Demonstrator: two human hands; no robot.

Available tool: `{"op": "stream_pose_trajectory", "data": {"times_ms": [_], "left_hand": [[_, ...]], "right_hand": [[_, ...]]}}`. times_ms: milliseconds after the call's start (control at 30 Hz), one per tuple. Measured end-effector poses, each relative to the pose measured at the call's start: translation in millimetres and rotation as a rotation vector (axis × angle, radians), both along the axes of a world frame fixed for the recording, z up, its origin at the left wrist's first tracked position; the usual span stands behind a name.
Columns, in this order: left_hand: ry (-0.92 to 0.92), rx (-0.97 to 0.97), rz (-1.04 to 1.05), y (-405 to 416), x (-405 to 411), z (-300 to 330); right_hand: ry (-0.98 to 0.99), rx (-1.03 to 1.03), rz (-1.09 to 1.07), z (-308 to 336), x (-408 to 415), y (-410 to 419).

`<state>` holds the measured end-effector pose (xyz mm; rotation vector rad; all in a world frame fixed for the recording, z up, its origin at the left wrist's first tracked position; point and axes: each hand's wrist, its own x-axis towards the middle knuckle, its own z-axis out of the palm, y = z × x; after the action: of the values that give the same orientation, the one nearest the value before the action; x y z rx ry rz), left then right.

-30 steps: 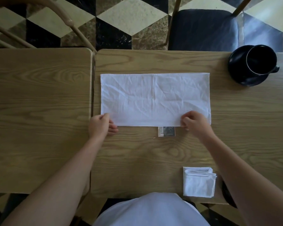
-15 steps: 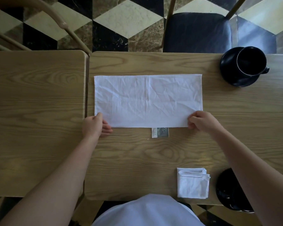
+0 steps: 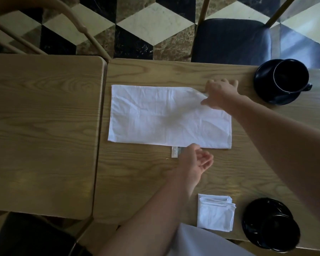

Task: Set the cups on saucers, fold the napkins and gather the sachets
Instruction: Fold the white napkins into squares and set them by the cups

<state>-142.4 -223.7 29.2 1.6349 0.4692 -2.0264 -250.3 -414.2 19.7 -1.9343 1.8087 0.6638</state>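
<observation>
Reaching far, right hand point(image 3: 220, 95) pinches napkin point(image 3: 166, 117) corner; left hand point(image 3: 194, 161) hovers.

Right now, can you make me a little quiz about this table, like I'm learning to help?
1. True or false: the big napkin is already folded as small as the little folded napkin.
2. Which hand touches the big napkin's far right corner? A) left hand B) right hand C) neither
3. Fill in: the sachet peeks out from under the napkin's ___ edge.

Key
1. False: it lies spread out as a long rectangle.
2. B: the right hand's grip is at that corner, where the cloth bunches up; the left hand sits by the near edge, fingers loosely curled.
3. Near: the edge closest to the person.
</observation>
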Motion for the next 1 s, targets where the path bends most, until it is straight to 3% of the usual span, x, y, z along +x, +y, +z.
{"op": "stream_pose_trajectory", "data": {"times_ms": [133, 267, 367, 533, 633, 733, 833, 1000], "left_hand": [[-0.087, -0.009, -0.115, -3, -6, 3], [0.059, 0.068, 0.047, 4, 14, 9], [0.155, 0.059, 0.127, 16, 31, 25], [0.271, -0.231, 0.332, 27, 67, 54], [0.328, -0.395, 0.409, 35, 101, 72], [0.222, -0.547, 0.289, 57, 138, 80], [0.247, -0.544, 0.184, 81, 168, 86], [0.091, -0.634, -0.136, 83, 191, 105]], "right_hand": [[0.026, 0.012, 0.119, 20, 14, 7], [-0.245, 0.206, -0.047, 67, 35, 28], [-0.508, 0.177, -0.189, 115, 51, 50], [-0.983, 0.097, -0.529, 180, 69, 89], [-1.083, -0.018, -0.698, 194, 71, 118], [-1.176, -0.083, -0.969, 189, 63, 166], [-1.257, 0.009, -1.193, 178, 57, 225], [-1.285, 0.037, -1.351, 169, 54, 264]]}}
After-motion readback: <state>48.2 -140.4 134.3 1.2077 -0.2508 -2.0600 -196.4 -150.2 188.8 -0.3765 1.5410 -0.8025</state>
